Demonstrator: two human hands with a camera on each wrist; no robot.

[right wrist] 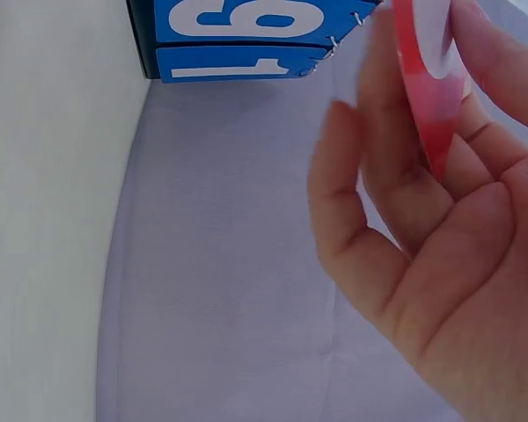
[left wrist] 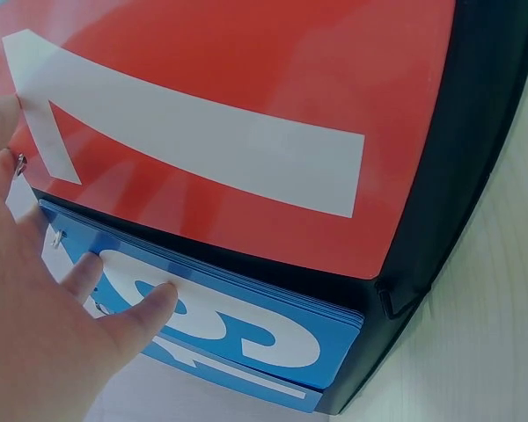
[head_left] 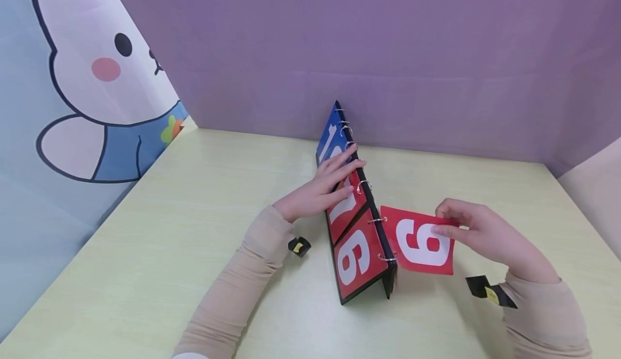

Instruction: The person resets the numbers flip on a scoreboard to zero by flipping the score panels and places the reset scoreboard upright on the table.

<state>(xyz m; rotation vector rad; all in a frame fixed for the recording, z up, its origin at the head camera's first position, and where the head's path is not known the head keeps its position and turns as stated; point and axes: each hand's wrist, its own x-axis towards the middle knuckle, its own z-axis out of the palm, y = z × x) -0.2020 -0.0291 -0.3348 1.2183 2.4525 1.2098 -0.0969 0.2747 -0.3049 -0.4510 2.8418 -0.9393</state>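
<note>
A tent-shaped flip scoreboard [head_left: 385, 241] with a black frame stands lengthwise on the table, its number cards hung on metal rings. On its left slope lie a red card with a white 6 [head_left: 353, 262], a red 1 card [left wrist: 202, 149] and blue cards [left wrist: 216, 308] farther back. My left hand [head_left: 322, 186] rests across the middle of that slope, fingers spread toward the ring spine. My right hand [head_left: 477, 232] pinches the outer edge of a red card with a white digit [head_left: 422, 244], held out to the right of the spine, still on its rings.
The pale table [head_left: 194, 229] runs back to a purple cloth [head_left: 412, 52] close behind the scoreboard's far end. A cartoon rabbit cloth [head_left: 87, 78] hangs at the left. Small black pieces with yellow labels [head_left: 299, 247] show beside both wrists.
</note>
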